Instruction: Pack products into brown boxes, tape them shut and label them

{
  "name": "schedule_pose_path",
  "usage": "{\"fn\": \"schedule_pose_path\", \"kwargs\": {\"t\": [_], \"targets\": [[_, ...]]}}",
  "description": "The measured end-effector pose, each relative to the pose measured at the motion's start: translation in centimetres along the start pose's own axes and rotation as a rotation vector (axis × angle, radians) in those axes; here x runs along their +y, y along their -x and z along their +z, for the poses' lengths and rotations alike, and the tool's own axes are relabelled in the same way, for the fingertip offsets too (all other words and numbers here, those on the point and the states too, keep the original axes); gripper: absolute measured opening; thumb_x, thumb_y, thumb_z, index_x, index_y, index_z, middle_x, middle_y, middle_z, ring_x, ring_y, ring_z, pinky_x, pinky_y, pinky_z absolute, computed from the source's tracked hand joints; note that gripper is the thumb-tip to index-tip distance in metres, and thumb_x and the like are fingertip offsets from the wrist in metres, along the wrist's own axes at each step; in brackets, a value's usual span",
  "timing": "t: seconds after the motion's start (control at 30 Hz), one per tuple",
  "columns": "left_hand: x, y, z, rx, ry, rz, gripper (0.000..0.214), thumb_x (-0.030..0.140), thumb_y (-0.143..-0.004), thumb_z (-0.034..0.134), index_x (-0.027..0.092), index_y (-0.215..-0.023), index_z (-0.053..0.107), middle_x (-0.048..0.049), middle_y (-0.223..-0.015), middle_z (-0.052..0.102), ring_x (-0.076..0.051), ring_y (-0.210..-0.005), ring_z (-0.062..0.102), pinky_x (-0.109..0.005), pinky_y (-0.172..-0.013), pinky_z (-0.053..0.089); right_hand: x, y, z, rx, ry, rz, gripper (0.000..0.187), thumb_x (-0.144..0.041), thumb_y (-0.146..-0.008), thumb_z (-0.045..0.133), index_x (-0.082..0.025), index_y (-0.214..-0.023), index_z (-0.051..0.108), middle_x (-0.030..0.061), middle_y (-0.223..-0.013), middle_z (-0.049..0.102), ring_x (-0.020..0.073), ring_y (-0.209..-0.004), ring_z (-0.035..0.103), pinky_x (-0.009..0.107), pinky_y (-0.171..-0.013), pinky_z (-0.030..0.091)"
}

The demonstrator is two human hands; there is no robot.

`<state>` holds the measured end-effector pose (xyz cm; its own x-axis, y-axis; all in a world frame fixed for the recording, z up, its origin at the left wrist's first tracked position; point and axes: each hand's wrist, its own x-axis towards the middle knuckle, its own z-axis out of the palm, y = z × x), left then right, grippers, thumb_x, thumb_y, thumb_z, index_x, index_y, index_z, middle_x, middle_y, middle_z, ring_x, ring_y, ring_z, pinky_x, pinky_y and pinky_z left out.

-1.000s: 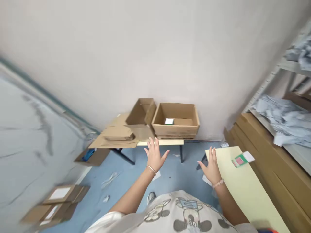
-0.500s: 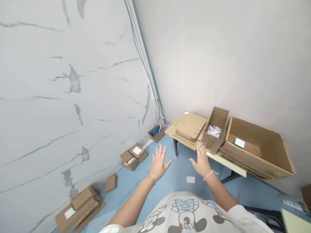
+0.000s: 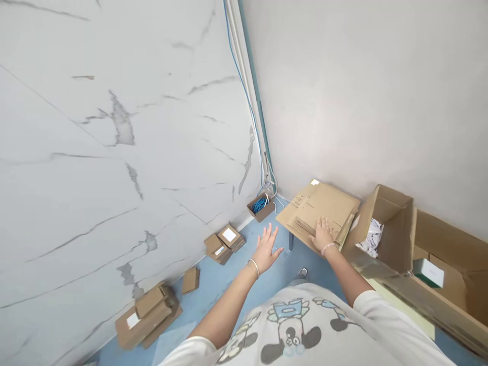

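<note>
Wearing a white short-sleeved shirt with printed cartoon figures (image 3: 292, 325), I hold both forearms out before me. My left hand (image 3: 266, 251) hangs over the blue floor (image 3: 224, 282), fingers splayed and thumb well away from them; a thin pale bangle (image 3: 254, 267) circles that wrist. My right hand (image 3: 323, 235), with a pink beaded bracelet (image 3: 328, 247) at the wrist, is laid out flat, fingers slightly apart, at the near part of a stack of flattened brown cardboard (image 3: 328, 201). I cannot tell whether the fingertips press on it or hover just above.

That stack lies on a table in front of me to the right, a dark table leg (image 3: 291, 241) showing beneath it. Just right of it stands an open, narrow brown cardboard box (image 3: 392, 216) with crumpled white printed paper (image 3: 371, 239) inside. Beside that is a larger open brown carton (image 3: 442, 229), holding a small green-and-white box (image 3: 430, 273).

To my left, along the white marble-patterned wall (image 3: 95, 203), brown cardboard cartons (image 3: 148, 320) sit on the floor in groups. Farther off, in the corner, a small open brown box (image 3: 266, 213) holds coiled blue cable (image 3: 260, 205).
</note>
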<state>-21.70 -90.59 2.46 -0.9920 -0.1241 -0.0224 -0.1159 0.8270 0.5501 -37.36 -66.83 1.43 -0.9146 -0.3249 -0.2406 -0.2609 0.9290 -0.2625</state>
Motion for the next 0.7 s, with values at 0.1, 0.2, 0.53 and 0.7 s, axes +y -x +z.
{"fn": "schedule_pose_path", "kwargs": {"t": [0.1, 0.2, 0.53, 0.7], "targets": [[-1.4, -4.1, -1.1, -0.024, -0.022, -0.014, 0.073, 0.037, -0.095, 0.059, 0.026, -0.162, 0.031, -0.0178, -0.172, 0.012, -0.04, -0.158, 0.011, -0.067, -0.121, 0.022, -0.5, -4.4, 1.2, -0.07, 0.064, 0.055, 0.098, -0.038, -0.087, 0.067, -0.005, -0.164, 0.017, 0.0275, -0.17, 0.009, 0.0338, -0.16, 0.008, 0.055, -0.124, 0.016], [-3.0, -7.5, -1.8, -0.056, -0.024, -0.013, 0.071, 0.036, -0.095, 0.06, 0.026, -0.16, 0.034, -0.0177, -0.172, 0.014, -0.04, -0.158, 0.012, -0.068, -0.12, 0.022, -1.0, -6.4, 2.9, -0.104, 0.146, 0.077, 0.1, -0.037, -0.083, 0.073, -0.003, -0.162, 0.022, 0.0302, -0.168, 0.013, 0.0354, -0.159, 0.012, 0.054, -0.124, 0.018], [-7.5, -15.9, -2.9, -0.3, 0.022, 0.027, 0.07, 0.038, -0.093, 0.062, 0.023, -0.158, 0.039, -0.0176, -0.171, 0.017, -0.04, -0.157, 0.016, -0.066, -0.121, 0.023, -1.5, -6.5, 3.6, -0.128, 0.162, 0.107, 0.081, -0.011, -0.083, 0.062, -0.003, -0.159, 0.035, 0.0263, -0.163, 0.033, 0.033, -0.151, 0.036, 0.046, -0.121, 0.032], [-8.6, -23.2, -5.8, -0.422, 0.04, 0.196, 0.068, 0.038, -0.091, 0.062, 0.02, -0.155, 0.044, -0.0167, -0.169, 0.026, -0.037, -0.156, 0.025, -0.061, -0.123, 0.025, -3.4, -6.7, 0.0, -0.182, 0.115, 0.148, 0.073, -0.003, -0.084, 0.054, -0.001, -0.156, 0.041, 0.0292, -0.16, 0.037, 0.0328, -0.15, 0.039, 0.044, -0.119, 0.034]]}}
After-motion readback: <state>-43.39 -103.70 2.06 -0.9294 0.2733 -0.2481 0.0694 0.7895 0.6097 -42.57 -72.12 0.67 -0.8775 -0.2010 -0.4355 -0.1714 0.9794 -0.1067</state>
